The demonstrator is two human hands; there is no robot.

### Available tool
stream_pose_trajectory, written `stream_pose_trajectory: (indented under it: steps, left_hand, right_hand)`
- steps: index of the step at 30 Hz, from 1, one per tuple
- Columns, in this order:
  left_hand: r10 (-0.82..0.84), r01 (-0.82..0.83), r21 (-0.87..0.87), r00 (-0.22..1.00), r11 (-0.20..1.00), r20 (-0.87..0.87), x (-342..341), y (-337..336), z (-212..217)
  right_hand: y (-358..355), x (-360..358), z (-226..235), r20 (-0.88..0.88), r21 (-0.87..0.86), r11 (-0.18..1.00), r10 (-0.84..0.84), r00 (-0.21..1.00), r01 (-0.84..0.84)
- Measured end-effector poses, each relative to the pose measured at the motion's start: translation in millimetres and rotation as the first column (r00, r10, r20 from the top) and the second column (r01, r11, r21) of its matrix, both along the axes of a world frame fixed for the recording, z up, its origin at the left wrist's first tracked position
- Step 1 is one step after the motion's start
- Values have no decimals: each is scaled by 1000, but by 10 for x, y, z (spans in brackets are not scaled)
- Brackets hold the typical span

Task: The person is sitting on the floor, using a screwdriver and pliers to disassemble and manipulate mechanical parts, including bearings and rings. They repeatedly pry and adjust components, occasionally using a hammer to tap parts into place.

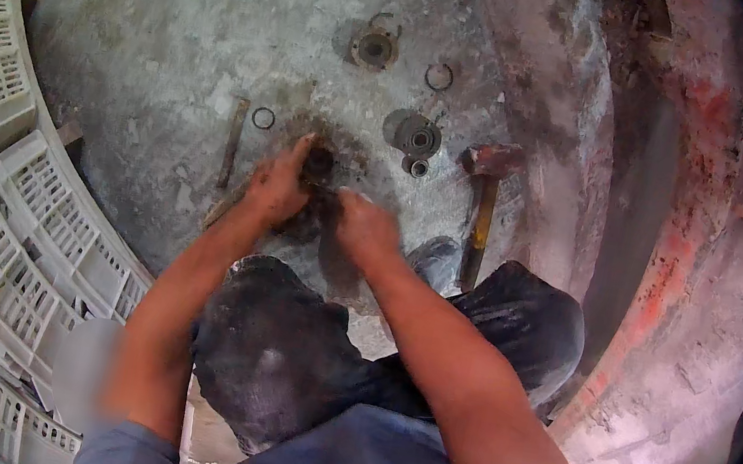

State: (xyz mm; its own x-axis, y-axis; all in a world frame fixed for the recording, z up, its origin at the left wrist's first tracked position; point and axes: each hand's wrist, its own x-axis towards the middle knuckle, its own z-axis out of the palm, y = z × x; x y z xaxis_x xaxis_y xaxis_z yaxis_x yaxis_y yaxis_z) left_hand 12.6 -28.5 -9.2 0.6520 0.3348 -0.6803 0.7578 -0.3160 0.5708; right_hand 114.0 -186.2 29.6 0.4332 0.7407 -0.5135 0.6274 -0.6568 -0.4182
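Head view shows us crouched over a stained grey concrete floor, both bare forearms reaching forward from the lower edge. Our left hand is clenched around a small dark round metal part, which sits on the floor at the middle of a dark oily patch; the fingers curl over its left side. Our right hand lies just right of and below that part, fingers bent toward it, but the blur there keeps us from telling whether it grips anything or only rests against it.

Just left of the left hand lies a thin rusty metal rod, and beside its upper end a small dark wire ring. Up and to the right of the grip sits a round grey metal bearing with a dark centre, with a smaller shiny ring-shaped piece touching its lower edge. Further right lies a rusty-headed hammer with a yellowish wooden handle. Well above the hands we see a round flanged metal piece and another thin ring. White slatted plastic crates stand stacked far to the left.
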Motion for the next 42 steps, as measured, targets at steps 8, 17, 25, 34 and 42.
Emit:
stream_pose_trajectory:
  steps: [8,17,25,34,42]
  left_hand:
    - [66,-67,7,990,998,123,-60,-31,-150]
    - [70,-68,-53,996,996,50,3,25,60]
    - [86,-81,-42,990,996,114,38,23,132]
    - [49,-48,-13,993,999,109,-31,-7,-38]
    - [37,-46,56,986,997,162,-13,-42,27]
  right_hand:
    - [-89,89,99,55,-58,998,32,998,-28]
    - [-41,87,143,130,-45,997,70,989,-64]
    - [-4,154,87,59,-55,995,86,995,-83]
    - [-41,152,42,-34,-110,990,81,996,-84]
    - [-138,101,-81,-57,-84,995,47,997,-52]
